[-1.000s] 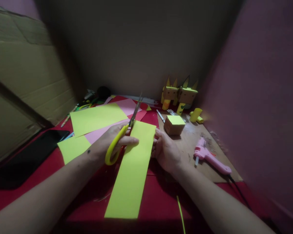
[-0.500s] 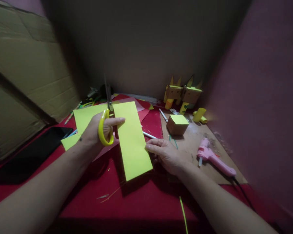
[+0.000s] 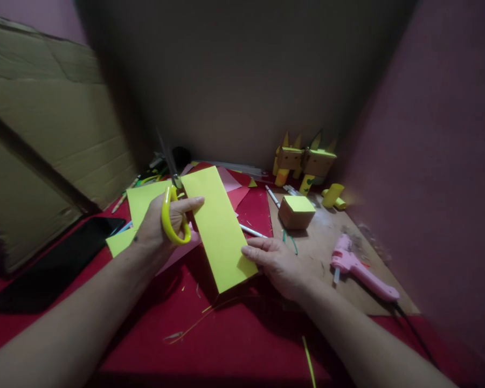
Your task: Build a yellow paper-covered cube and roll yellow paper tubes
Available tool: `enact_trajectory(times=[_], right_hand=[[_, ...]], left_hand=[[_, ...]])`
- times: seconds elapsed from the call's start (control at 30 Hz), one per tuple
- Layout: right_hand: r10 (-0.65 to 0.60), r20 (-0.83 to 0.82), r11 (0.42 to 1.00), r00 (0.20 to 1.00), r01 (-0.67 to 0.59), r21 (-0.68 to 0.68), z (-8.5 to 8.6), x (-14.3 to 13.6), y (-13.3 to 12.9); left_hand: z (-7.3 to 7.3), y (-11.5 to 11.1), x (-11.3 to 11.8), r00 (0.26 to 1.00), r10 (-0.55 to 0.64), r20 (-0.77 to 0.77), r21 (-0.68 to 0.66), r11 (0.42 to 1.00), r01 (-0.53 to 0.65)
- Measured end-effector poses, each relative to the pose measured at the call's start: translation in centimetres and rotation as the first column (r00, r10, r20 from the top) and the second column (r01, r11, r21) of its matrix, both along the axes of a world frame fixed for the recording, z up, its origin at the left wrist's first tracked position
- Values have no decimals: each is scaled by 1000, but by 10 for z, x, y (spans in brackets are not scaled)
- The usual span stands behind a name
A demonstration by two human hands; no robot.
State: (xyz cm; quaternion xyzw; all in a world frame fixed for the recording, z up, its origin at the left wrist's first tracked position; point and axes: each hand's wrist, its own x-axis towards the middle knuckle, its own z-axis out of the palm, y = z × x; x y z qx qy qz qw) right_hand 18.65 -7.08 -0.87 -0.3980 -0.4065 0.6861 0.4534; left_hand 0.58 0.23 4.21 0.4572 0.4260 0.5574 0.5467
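A yellow paper rectangle (image 3: 220,231) is held tilted above the red table. My left hand (image 3: 157,218) is closed around the yellow-handled scissors (image 3: 170,215), whose blades point up and away, and its forefinger lies on the paper's left edge. My right hand (image 3: 277,264) pinches the lower right edge of the same paper, thumb on top and the other fingers partly hidden beneath.
On a brown board (image 3: 321,253) at the right lie a small box with a yellow top (image 3: 297,211) and a pink glue gun (image 3: 359,269). Two cardboard figures (image 3: 317,161) stand behind. A black tablet-like slab (image 3: 52,264) lies left. Paper sheets and pens lie behind my hands.
The paper has tilted further, its top edge leaning left, and the scissors' blades lean more to the left. Both hands keep their hold. The whole view has shifted slightly.
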Motion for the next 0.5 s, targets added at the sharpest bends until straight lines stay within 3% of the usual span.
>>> enact_trajectory(times=[0.13, 0.23, 0.37, 0.43, 0.5], right_hand=[[-108, 10, 994, 994, 108, -18, 7, 3, 1], [-255, 34, 966, 966, 253, 58, 13, 10, 2], [-323, 12, 935, 946, 317, 159, 15, 19, 3], [-314, 4, 937, 949, 310, 162, 15, 19, 3], [-309, 9, 939, 951, 303, 159, 15, 18, 2]], left_hand=[[-13, 9, 0, 972, -54, -230, -19, 998, 51], [-23, 27, -11, 894, -14, -447, -1, 1000, 15], [-29, 48, -34, 645, 20, -764, 39, 999, 15], [-26, 52, -44, 517, 13, -856, 54, 997, 64], [-18, 50, -50, 447, 16, -895, 76, 990, 118]])
